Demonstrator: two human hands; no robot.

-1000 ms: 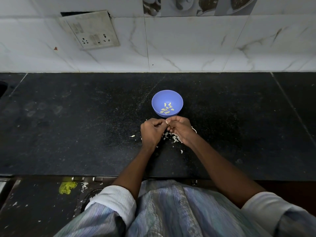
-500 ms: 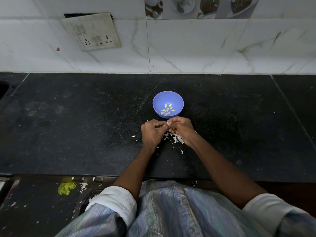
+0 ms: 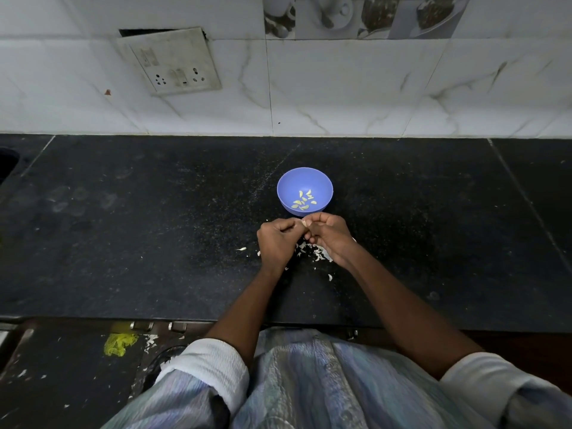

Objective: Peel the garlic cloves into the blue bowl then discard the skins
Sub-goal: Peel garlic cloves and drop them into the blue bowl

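Frame centre: left hand (image 3: pixel 276 243) and right hand (image 3: pixel 331 236) meet fingertip to fingertip, both pinching one garlic clove (image 3: pixel 304 223). Loose skins (image 3: pixel 315 253) lie on the black counter (image 3: pixel 154 243) beneath them. Just above: blue bowl (image 3: pixel 322 181) holding peeled cloves (image 3: pixel 304 200).

a black speckled stone surface (image 3: pixel 123 243) meets a wall (image 3: pixel 371 88) of white marbled tiles. a grimy socket plate (image 3: pixel 169 60) hangs crooked. a yellow smear (image 3: pixel 120 343) marks the dark floor below.

one blue bowl (image 3: pixel 305 191), about nine peeled cloves (image 3: pixel 303 200), two hands (image 3: pixel 276 243)
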